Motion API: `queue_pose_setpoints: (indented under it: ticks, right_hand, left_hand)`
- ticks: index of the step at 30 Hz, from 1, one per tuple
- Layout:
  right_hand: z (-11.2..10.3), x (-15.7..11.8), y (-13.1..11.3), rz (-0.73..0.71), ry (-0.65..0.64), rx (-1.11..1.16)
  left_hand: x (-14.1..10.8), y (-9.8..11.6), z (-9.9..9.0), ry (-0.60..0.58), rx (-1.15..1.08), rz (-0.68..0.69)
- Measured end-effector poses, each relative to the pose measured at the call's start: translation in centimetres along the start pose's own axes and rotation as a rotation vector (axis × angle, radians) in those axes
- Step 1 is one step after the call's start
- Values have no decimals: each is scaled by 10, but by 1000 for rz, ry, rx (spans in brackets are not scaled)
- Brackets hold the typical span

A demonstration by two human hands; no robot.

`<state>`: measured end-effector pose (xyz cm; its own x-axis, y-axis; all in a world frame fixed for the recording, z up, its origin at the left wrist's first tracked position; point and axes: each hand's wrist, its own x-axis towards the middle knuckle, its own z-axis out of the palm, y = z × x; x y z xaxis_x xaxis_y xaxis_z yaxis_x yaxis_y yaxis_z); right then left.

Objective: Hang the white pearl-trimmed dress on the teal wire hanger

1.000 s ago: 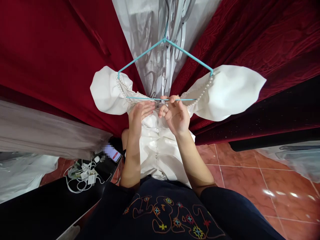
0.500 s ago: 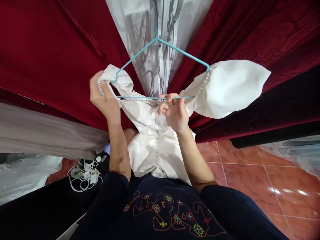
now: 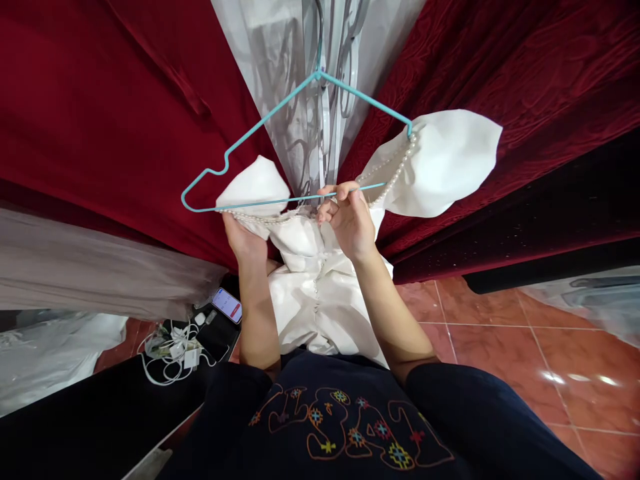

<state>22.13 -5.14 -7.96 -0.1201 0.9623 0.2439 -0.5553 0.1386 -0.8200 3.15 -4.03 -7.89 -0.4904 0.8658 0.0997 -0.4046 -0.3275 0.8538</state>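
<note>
while the right hand (image 3: 353, 223) is partly curled, its fingers around the lower bar of the blue hanger (image 3: 319, 75), the left hand (image 3: 247, 240) grasps the white dress (image 3: 295, 320) near the pearl trim at the left sleeve (image 3: 257, 183); its fingertips are hidden by cloth. the dress is in front of the torso. the right sleeve (image 3: 450, 163) sits at 1 hanger end; the other end projects past the left sleeve.

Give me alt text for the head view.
The left hand holds one pearl-trimmed sleeve of a white dress, off the left end of the blue hanger; the right hand grips the hanger's bar. Red fabric hangs alongside.
</note>
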Motion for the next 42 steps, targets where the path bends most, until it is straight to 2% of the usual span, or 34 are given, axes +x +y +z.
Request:
queue_pose_setpoints:
  ticks: [3, 5, 7, 9, 12, 14, 16, 18, 19, 20, 22, 25, 29, 31, 34, 37, 39, 42]
  right_hand:
    - [1, 2, 0, -34, 3, 24]
    - [0, 1, -1, -51, 16, 15]
    - [-1, -2, -5, -32, 37, -7]
    - [-3, -10, -13, 49, 41, -50]
    - [-9, -29, -35, 160, 67, -240]
    - [-14, -38, -53, 33, 225, -430]
    - [-20, -38, -69, -243, 463, -632]
    - [-29, -25, -81, -504, 606, -869]
    - [-36, -15, -85, -591, 612, -988]
    - [-42, -3, -88, -633, 564, -1100]
    - [-55, 19, -92, -599, 424, -1168]
    - [-66, 39, -99, -485, 316, -1092]
    - [-72, 41, -115, -506, 359, -982]
    - [-84, 43, -121, -573, 448, -970]
    - [-116, 51, -120, -660, 689, -956]
    - [-146, 52, -103, -590, 879, -722]
    - [-150, 41, -86, -501, 856, -460]
    - [-129, 13, -59, -364, 606, -117]
  left_hand:
    - [-28, 5, 30, -142, -208, -118]
    - [-37, 12, 44, -191, -330, -136]
    - [-40, 17, 53, -206, -364, -104]
    - [-39, 20, 58, -196, -354, -66]
    - [-35, 21, 61, -173, -341, -29]
    - [-32, 22, 63, -160, -326, -29]
    - [-30, 23, 64, -149, -309, -58]
    - [-29, 25, 64, -150, -319, -77]
    - [-30, 25, 63, -158, -327, -81]
    - [-30, 25, 63, -167, -330, -80]
    - [-31, 25, 61, -187, -320, -72]
    - [-32, 22, 57, -220, -313, -61]
    - [-26, 19, 53, -255, -346, -77]
    - [-20, 21, 51, -247, -364, -118]
    - [-15, 23, 48, -224, -366, -153]
    - [-14, 19, 46, -230, -360, -155]
    - [-14, 12, 45, -219, -335, -162]
    - [-14, 1, 46, -193, -311, -181]
